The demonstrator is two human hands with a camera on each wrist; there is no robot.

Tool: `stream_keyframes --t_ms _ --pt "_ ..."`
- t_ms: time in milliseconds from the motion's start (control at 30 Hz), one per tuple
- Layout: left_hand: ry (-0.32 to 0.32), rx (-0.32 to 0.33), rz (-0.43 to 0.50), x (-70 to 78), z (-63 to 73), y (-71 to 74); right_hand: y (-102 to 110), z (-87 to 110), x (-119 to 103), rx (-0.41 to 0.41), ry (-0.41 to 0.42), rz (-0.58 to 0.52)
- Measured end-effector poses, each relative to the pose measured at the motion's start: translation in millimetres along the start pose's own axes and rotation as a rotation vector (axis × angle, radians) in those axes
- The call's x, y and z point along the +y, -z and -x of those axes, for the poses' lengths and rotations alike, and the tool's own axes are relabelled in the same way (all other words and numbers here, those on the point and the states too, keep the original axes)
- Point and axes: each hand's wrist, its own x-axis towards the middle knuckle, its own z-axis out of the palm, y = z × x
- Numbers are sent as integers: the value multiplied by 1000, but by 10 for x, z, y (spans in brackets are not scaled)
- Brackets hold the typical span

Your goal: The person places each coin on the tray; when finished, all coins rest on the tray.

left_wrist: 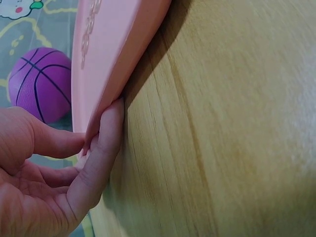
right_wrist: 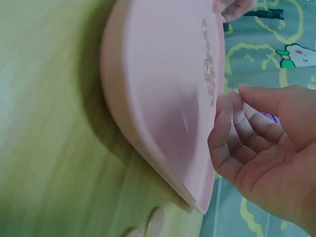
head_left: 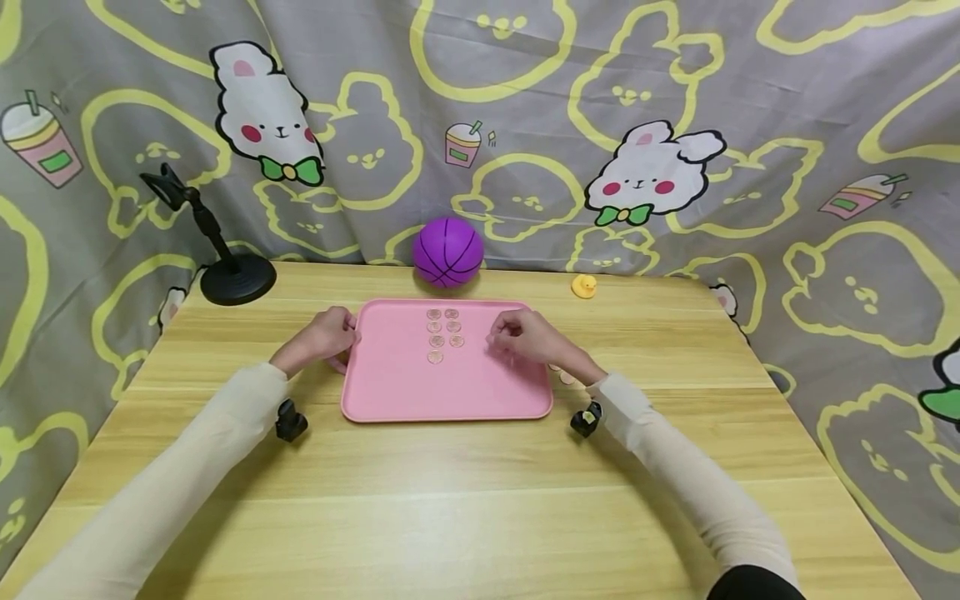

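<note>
While left grip pinched left edge of pink tray, set toward far edge of table, uneven lift risked sliding coins near tray's far edge; contents of right grip could not be told.

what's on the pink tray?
On the pink tray: seven coin-like discs, four in the left column, three in the right. The right hand covers part of its right side in the head view; whether that hand holds another disc can't be seen.
</note>
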Motion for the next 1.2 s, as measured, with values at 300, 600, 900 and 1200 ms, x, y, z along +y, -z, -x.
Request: stream_keyframes --t_ms 300,600,900,1200 --pt "6 -3 -8 0 3 1 232 71 -45 10 -17 59" --pt "0 -1 -6 0 12 2 468 141 129 -52 -12 58" --pt "11 9 -6 9 21 -6 734 242 270 -25 45 136" --pt "9 12 -18 11 -9 -20 977 381 398 -295 -187 223"
